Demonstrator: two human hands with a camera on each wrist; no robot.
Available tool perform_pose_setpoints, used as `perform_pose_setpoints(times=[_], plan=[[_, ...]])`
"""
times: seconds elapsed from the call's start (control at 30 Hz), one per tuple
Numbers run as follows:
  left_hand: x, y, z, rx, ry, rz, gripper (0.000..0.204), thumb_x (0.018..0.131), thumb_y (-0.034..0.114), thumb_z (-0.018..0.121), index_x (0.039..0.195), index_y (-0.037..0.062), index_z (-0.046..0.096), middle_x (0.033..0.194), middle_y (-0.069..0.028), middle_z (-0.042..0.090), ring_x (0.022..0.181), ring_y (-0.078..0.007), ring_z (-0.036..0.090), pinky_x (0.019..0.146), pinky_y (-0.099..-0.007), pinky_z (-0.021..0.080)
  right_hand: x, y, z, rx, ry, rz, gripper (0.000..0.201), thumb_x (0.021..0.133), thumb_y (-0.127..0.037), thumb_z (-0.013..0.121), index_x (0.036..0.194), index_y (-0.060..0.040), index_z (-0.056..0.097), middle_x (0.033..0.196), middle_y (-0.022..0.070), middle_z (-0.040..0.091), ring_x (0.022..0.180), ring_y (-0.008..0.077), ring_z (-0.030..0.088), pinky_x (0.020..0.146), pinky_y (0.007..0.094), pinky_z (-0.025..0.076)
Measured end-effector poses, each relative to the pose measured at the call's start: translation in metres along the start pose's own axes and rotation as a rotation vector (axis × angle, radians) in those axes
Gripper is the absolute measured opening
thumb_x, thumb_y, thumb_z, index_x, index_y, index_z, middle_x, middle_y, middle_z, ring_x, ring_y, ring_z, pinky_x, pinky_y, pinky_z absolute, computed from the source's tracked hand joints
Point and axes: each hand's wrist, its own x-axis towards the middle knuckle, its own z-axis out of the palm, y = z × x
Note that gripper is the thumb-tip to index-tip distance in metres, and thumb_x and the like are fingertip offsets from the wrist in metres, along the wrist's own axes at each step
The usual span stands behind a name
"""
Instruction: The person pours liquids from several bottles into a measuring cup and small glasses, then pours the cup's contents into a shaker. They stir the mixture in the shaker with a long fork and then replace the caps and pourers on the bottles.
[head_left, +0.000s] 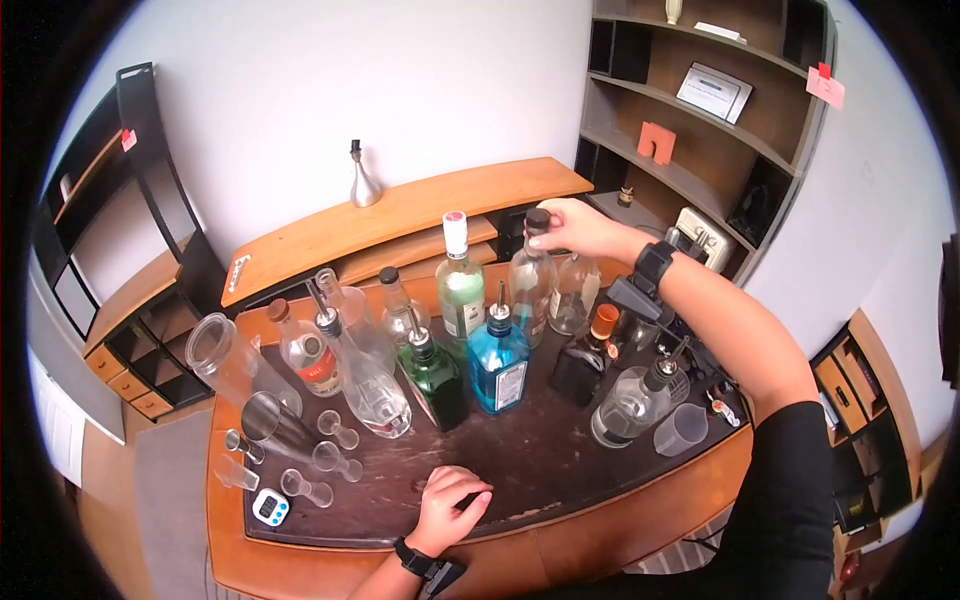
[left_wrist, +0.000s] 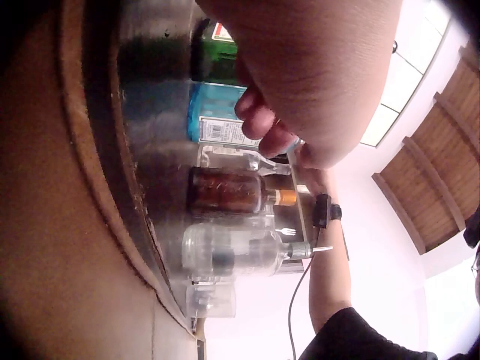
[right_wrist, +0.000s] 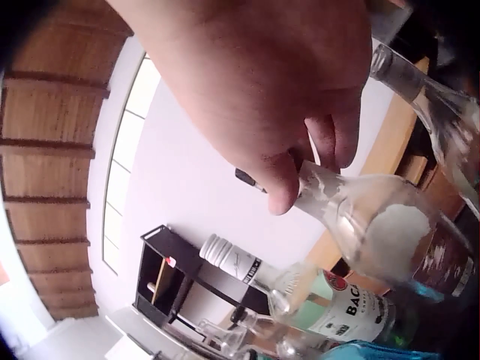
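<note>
At the back of the dark tabletop, my right hand [head_left: 585,228] pinches a clear glass bottle [head_left: 532,282] by its black-capped neck. The right wrist view shows thumb and fingers round the neck of this bottle [right_wrist: 397,232], which has a worn pale label. Just left of it stands a white-capped bottle [head_left: 460,290] with pale green tint, and to its right another clear bottle [head_left: 575,295]. My left hand [head_left: 448,505] is over the table's front part, fingers loosely curled and holding nothing. Beyond that hand are a blue bottle [head_left: 498,365] and a green bottle [head_left: 436,385], both with pourers.
A dark brown bottle [head_left: 582,368], a clear bottle with pourer [head_left: 630,405] and a plastic measuring cup [head_left: 680,430] stand right. Leftward are a metal shaker tin [head_left: 278,425], several small jiggers, a timer [head_left: 270,507] and more bottles. A wooden ledge [head_left: 420,220] runs behind.
</note>
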Motion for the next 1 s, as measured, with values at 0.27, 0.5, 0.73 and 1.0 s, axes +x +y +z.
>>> perform_pose_setpoints(times=[0.27, 0.5, 0.73, 1.0], plan=[[0.001, 0.002, 0.000, -0.004, -0.022, -0.006, 0.008, 0.082, 0.011, 0.077, 0.088, 0.0078, 0.074, 0.085, -0.0060, 0.070, 0.086, -0.0248, 0.065, 0.081, -0.0387, 0.048, -0.059, -0.081, 0.027, -0.303, -0.037, -0.116, 0.039, 0.076, -0.016, 0.086, 0.089, 0.0009, 0.053, 0.075, 0.0101, 0.062, 0.071, 0.0173, 0.061, 0.065, 0.0348, 0.050], [0.000, 0.000, 0.002, -0.031, -0.031, -0.028, 0.008, 0.082, 0.011, 0.077, 0.088, 0.0079, 0.074, 0.085, -0.0058, 0.070, 0.085, -0.0252, 0.065, 0.081, -0.0386, 0.048, -0.061, -0.084, 0.025, -0.456, -0.030, -0.175, 0.038, 0.078, -0.020, 0.085, 0.088, -0.0018, 0.053, 0.072, 0.0121, 0.062, 0.068, 0.0223, 0.064, 0.062, 0.0359, 0.048], [0.001, 0.002, 0.001, -0.027, -0.023, -0.028, 0.007, 0.082, 0.011, 0.077, 0.088, 0.0078, 0.074, 0.084, -0.0053, 0.070, 0.085, -0.0248, 0.066, 0.081, -0.0384, 0.048, -0.058, -0.084, 0.026, -0.481, -0.036, -0.188, 0.040, 0.076, -0.023, 0.086, 0.087, -0.0023, 0.053, 0.072, 0.0125, 0.061, 0.068, 0.0252, 0.064, 0.062, 0.0374, 0.048], [0.000, 0.000, 0.001, -0.025, -0.026, -0.018, 0.007, 0.082, 0.011, 0.077, 0.088, 0.0079, 0.074, 0.085, -0.0051, 0.070, 0.085, -0.0243, 0.066, 0.082, -0.0381, 0.048, -0.058, -0.086, 0.023, -0.501, -0.039, -0.146, 0.040, 0.076, -0.023, 0.086, 0.088, -0.0016, 0.054, 0.072, 0.0119, 0.061, 0.067, 0.0248, 0.063, 0.063, 0.0363, 0.049]])
